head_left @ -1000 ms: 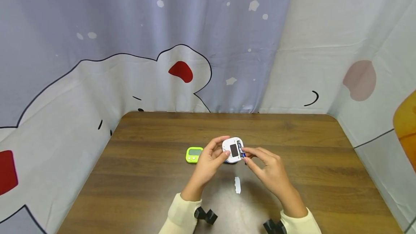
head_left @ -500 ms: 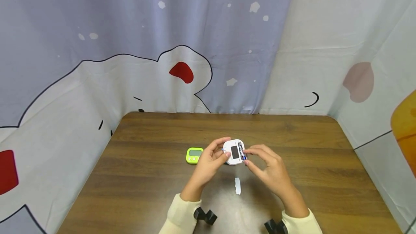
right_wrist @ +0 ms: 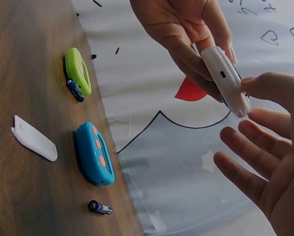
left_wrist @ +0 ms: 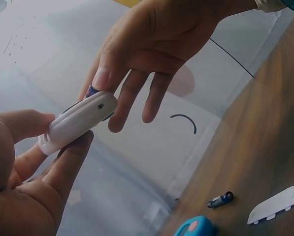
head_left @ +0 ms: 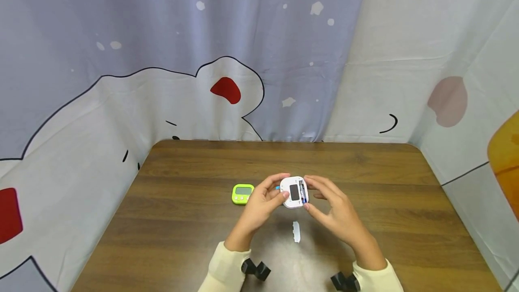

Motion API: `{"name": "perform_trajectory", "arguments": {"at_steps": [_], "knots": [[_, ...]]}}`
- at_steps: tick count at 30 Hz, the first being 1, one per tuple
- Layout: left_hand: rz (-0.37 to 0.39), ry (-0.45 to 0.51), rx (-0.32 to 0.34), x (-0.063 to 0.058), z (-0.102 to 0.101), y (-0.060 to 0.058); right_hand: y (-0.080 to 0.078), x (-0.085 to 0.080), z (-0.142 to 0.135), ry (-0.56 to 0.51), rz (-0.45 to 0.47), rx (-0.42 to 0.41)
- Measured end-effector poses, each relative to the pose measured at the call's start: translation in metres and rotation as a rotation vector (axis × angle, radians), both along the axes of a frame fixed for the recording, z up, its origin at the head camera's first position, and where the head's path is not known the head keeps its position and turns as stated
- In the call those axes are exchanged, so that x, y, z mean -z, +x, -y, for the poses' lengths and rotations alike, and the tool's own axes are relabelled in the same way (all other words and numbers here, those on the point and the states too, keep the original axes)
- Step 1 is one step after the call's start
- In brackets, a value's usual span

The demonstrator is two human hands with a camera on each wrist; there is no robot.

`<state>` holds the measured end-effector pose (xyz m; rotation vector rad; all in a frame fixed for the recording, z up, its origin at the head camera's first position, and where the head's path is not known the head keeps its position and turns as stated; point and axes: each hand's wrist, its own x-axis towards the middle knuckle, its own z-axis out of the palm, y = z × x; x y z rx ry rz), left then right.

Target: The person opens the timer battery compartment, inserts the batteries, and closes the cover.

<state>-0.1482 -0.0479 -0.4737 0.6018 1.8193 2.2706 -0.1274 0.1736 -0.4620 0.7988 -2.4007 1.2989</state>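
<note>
From where the head camera looks, the left hand (head_left: 259,204) grips a white timer (head_left: 294,192) above the table (head_left: 162,238), its back turned up and a slim battery (head_left: 302,193) lying along the slot. The right hand (head_left: 338,206) isn't clenched: thumb and forefinger touch the timer's right side. Only the left wrist view catches the battery's blue end jutting up under that thumb, and a dark hole in the timer's edge. From above I see a white cover (head_left: 297,232) and a green timer (head_left: 242,193) partly behind the left hand; the right wrist view bares a blue timer (right_wrist: 95,155), one loose battery (right_wrist: 100,207) near it and a second cell (right_wrist: 75,90) beside the green timer.
</note>
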Motion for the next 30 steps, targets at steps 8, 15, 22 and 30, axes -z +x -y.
{"name": "perform_trajectory", "arguments": {"at_steps": [8,15,22,30], "knots": [[0.002,-0.022,0.039,0.0,0.001,0.0,0.0,0.002,-0.005,0.009,0.041,-0.046],[0.021,-0.044,0.06,-0.002,0.002,0.001,0.0,-0.002,-0.009,-0.022,0.058,-0.081],[0.03,-0.043,0.068,-0.003,0.001,0.001,0.008,-0.023,-0.003,-0.082,0.048,-0.119],[0.044,-0.06,0.071,-0.001,0.001,0.001,0.002,-0.005,-0.007,-0.125,0.147,-0.155]]}}
